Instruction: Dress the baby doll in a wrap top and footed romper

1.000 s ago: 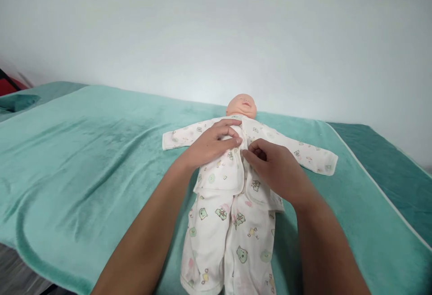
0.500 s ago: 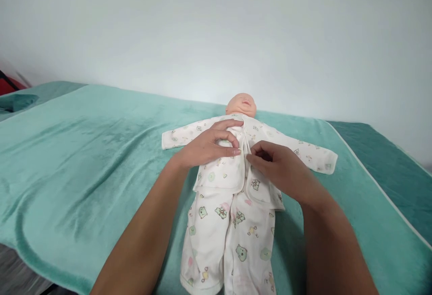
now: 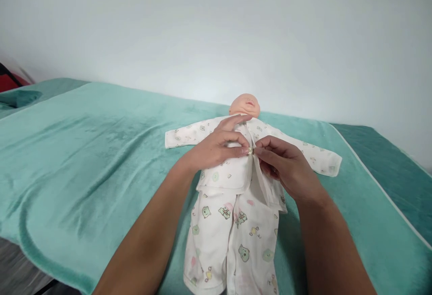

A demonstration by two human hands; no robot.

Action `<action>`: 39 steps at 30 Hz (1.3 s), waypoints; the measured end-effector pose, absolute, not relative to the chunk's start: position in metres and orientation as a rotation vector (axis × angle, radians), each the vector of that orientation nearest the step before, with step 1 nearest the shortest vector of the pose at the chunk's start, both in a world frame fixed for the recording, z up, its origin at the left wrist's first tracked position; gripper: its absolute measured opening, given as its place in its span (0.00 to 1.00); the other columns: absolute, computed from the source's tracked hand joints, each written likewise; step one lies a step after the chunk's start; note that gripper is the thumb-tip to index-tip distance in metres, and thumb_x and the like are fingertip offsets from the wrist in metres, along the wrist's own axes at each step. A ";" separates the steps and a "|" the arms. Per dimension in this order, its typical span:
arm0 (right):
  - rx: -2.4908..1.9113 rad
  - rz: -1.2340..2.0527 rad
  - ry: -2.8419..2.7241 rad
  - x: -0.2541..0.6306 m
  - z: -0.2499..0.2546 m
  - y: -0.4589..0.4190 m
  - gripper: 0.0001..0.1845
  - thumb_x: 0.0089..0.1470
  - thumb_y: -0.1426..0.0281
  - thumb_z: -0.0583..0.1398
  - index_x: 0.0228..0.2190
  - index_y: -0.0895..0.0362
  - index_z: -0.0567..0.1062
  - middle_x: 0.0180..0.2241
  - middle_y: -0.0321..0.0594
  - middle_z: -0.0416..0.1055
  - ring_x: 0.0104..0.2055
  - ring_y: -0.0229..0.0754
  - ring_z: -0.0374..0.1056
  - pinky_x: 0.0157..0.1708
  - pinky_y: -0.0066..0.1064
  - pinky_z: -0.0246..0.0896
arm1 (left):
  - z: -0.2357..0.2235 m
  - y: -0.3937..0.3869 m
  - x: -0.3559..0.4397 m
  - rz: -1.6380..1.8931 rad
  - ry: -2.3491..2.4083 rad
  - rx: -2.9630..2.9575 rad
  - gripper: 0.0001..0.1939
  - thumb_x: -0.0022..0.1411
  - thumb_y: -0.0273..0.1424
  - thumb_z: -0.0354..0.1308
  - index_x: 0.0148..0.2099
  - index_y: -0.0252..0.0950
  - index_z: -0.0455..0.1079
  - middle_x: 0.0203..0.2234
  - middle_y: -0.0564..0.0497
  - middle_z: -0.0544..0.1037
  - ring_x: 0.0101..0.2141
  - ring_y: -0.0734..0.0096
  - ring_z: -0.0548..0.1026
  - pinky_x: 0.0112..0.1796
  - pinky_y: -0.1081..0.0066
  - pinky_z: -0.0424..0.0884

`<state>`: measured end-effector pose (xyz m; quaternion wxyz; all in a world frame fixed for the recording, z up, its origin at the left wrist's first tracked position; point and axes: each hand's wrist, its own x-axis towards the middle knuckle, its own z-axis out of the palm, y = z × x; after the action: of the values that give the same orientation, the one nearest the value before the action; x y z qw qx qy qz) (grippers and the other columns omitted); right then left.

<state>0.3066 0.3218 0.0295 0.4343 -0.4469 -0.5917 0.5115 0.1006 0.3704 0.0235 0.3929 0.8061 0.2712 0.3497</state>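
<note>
A baby doll (image 3: 245,104) lies on its back, dressed in a white printed jacket (image 3: 216,177) and matching trousers (image 3: 211,241). Its sleeves stretch out to both sides. At the jacket's front opening, my left hand (image 3: 221,144) pinches one front edge between thumb and index finger, with the other fingers spread over the chest. My right hand (image 3: 286,162) pinches the opposite front edge and lifts it a little. Between the fingertips of both hands shows a small yellowish button (image 3: 250,150). Below it the two jacket fronts hang apart.
A mint-green plush blanket (image 3: 101,151) covers the surface, with folds on the left. Darker green cloth (image 3: 378,160) lies at the right. Behind the doll's head rises a white wall (image 3: 216,38). Something red (image 3: 10,81) shows at the far left edge.
My right hand has gripped the jacket's edge and brought it up against the left hand's fingertips at the button. The view has shifted slightly, and the doll appears a little further right.
</note>
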 end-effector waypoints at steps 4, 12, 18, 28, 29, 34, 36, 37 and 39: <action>-1.092 1.266 -1.476 0.306 0.030 0.322 0.14 0.59 0.61 0.64 0.26 0.56 0.72 0.22 0.33 0.68 0.20 0.29 0.61 0.17 0.24 0.46 | 0.023 0.371 0.101 0.878 0.690 2.055 0.06 0.65 0.36 0.60 0.37 0.43 0.77 0.70 0.56 0.57 0.71 0.58 0.48 0.68 0.53 0.50; -1.099 1.245 -1.461 0.302 0.031 0.322 0.13 0.61 0.62 0.63 0.29 0.56 0.71 0.26 0.35 0.75 0.20 0.31 0.65 0.16 0.24 0.50 | 0.028 0.369 0.101 0.770 0.749 2.129 0.09 0.67 0.35 0.56 0.36 0.42 0.76 0.69 0.56 0.59 0.70 0.59 0.50 0.68 0.50 0.47; -1.118 1.242 -1.451 0.300 0.031 0.321 0.13 0.61 0.62 0.62 0.28 0.56 0.70 0.25 0.35 0.76 0.20 0.32 0.67 0.15 0.23 0.51 | 0.029 0.367 0.104 0.724 0.806 2.210 0.15 0.69 0.42 0.53 0.36 0.42 0.77 0.69 0.56 0.59 0.71 0.61 0.48 0.69 0.49 0.41; -1.139 1.244 -1.463 0.298 0.032 0.321 0.14 0.62 0.62 0.61 0.29 0.55 0.68 0.25 0.35 0.77 0.19 0.32 0.67 0.15 0.23 0.52 | 0.029 0.366 0.104 0.740 0.789 2.184 0.11 0.67 0.38 0.57 0.34 0.42 0.76 0.68 0.58 0.61 0.70 0.61 0.50 0.69 0.50 0.41; -1.143 1.241 -1.465 0.297 0.033 0.321 0.14 0.62 0.61 0.61 0.29 0.55 0.68 0.24 0.35 0.76 0.18 0.32 0.66 0.15 0.23 0.52 | 0.029 0.366 0.103 0.752 0.778 2.175 0.10 0.67 0.37 0.57 0.34 0.42 0.76 0.68 0.58 0.61 0.70 0.61 0.50 0.69 0.50 0.41; -1.141 1.237 -1.470 0.297 0.034 0.320 0.14 0.62 0.61 0.61 0.29 0.55 0.68 0.23 0.35 0.76 0.18 0.32 0.65 0.15 0.23 0.52 | 0.029 0.366 0.104 0.781 0.768 2.151 0.09 0.66 0.33 0.56 0.35 0.42 0.77 0.67 0.57 0.63 0.69 0.63 0.53 0.69 0.50 0.43; -1.138 1.239 -1.471 0.297 0.034 0.319 0.13 0.62 0.61 0.61 0.29 0.55 0.68 0.24 0.35 0.76 0.18 0.32 0.66 0.15 0.23 0.52 | 0.029 0.366 0.105 0.777 0.775 2.136 0.09 0.65 0.32 0.56 0.34 0.42 0.77 0.66 0.58 0.64 0.69 0.63 0.53 0.69 0.50 0.43; -1.136 1.239 -1.471 0.297 0.034 0.319 0.13 0.62 0.61 0.61 0.29 0.55 0.68 0.23 0.34 0.76 0.18 0.32 0.66 0.15 0.23 0.52 | 0.029 0.365 0.105 0.781 0.781 2.129 0.09 0.65 0.32 0.56 0.34 0.42 0.77 0.66 0.58 0.64 0.69 0.62 0.53 0.69 0.50 0.43; -1.136 1.240 -1.471 0.297 0.034 0.319 0.13 0.62 0.62 0.61 0.29 0.55 0.68 0.23 0.34 0.76 0.18 0.32 0.65 0.15 0.23 0.52 | 0.029 0.365 0.106 0.801 0.802 2.119 0.09 0.63 0.30 0.57 0.32 0.42 0.76 0.66 0.59 0.65 0.69 0.61 0.54 0.69 0.50 0.44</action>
<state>0.2970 0.3192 0.0336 0.4383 -0.4568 -0.5920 0.4987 0.1064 0.3647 0.0292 0.3609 0.8224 0.3112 0.3107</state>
